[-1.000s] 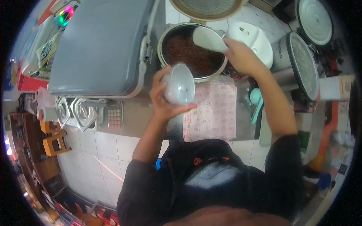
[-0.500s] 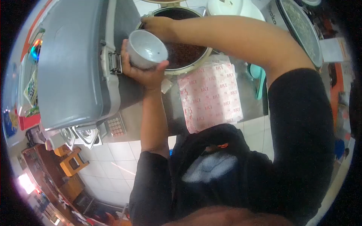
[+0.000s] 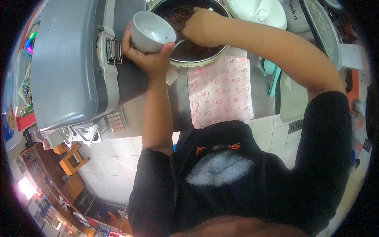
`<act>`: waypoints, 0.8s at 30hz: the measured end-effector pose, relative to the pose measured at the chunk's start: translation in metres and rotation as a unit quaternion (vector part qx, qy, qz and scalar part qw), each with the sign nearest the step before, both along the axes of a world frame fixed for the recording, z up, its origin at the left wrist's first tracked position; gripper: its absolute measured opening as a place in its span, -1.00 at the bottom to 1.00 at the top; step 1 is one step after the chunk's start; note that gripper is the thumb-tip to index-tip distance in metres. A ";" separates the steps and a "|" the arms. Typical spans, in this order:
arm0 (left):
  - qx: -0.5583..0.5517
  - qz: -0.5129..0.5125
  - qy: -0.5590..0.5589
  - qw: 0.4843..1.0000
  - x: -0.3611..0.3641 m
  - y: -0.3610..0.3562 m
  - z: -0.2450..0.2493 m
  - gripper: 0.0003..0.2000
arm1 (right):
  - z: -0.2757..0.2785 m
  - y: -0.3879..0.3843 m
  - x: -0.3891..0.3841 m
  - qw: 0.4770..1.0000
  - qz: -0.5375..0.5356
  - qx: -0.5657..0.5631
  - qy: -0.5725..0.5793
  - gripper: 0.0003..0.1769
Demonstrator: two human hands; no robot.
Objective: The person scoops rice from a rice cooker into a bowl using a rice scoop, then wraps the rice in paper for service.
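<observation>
Your left hand (image 3: 152,61) is wrapped around the white bowl (image 3: 144,39) from below, thumb by the rim on the side toward the pot (image 3: 196,64). Your right hand (image 3: 207,27) is curled closed over the pot, apparently around a pale utensil (image 3: 179,43); most of it is hidden, so you can't see its full shape. The relation that matters: the bowl sits just left of your right hand, at the pot's left edge, its open mouth up. The utensil's visible end points down and left toward the bowl's near rim; whether they touch, you cannot tell. Dark reddish-brown food (image 3: 177,16) lies in the pot, under and left of your right hand. Farther out, printed paper sheets (image 3: 221,94) lie on the counter (image 3: 136,122) on your side of the pot, with a turquoise spoon (image 3: 272,85) to their right.
</observation>
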State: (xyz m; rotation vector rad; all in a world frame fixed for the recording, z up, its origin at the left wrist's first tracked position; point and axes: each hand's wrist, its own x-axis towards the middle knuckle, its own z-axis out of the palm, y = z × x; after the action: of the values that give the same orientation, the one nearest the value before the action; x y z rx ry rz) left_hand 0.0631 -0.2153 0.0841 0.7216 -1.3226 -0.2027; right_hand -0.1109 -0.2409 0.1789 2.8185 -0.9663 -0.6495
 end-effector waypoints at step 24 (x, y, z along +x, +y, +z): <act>0.221 0.017 0.001 0.975 -0.010 0.003 0.014 0.08 | -0.056 -0.026 -0.030 0.930 -0.211 0.189 -0.234 -0.60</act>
State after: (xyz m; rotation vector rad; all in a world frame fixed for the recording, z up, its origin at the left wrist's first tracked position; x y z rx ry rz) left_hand 0.0529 -0.2123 0.0985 1.1184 -1.2740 -0.4794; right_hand -0.1410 -0.2669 0.1232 3.2035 -1.7333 -0.1948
